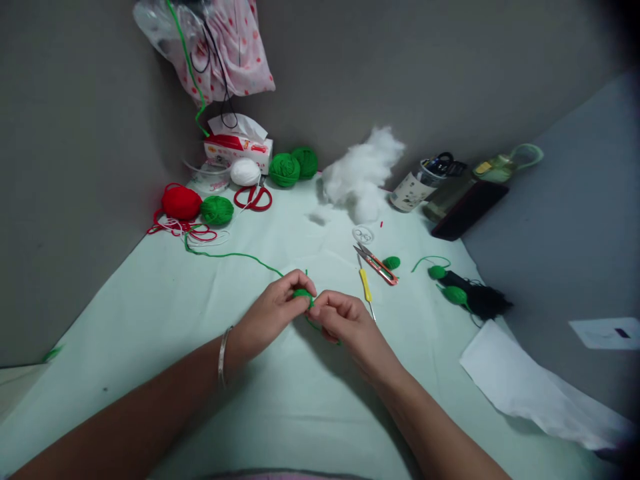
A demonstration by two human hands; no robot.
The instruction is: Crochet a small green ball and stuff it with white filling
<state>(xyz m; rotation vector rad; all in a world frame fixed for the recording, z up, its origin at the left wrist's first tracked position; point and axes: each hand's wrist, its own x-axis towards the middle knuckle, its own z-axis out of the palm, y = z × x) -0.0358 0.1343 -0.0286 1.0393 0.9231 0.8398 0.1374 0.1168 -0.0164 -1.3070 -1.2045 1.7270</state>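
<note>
My left hand [273,307] pinches a small green crocheted piece [302,293] between thumb and fingers, above the middle of the table. Close against it, my right hand [345,317] is closed, its fingertips pinching green yarn at the edge of the piece. A loose bit of that yarn shows below the right fingers. From the piece, a green strand [235,255] runs left to a green yarn ball [217,211]. To the right of my hands lie a yellow-handled crochet hook [366,285], thread snips [376,264] and a small green crocheted piece [391,263].
Red yarn [181,201], a white yarn ball [245,172], red-handled scissors [253,198] and a tissue box [240,150] stand back left. White stuffing [363,173], a pen cup [416,189] and a dark phone [470,210] are along the back. White cloth [530,387] lies right.
</note>
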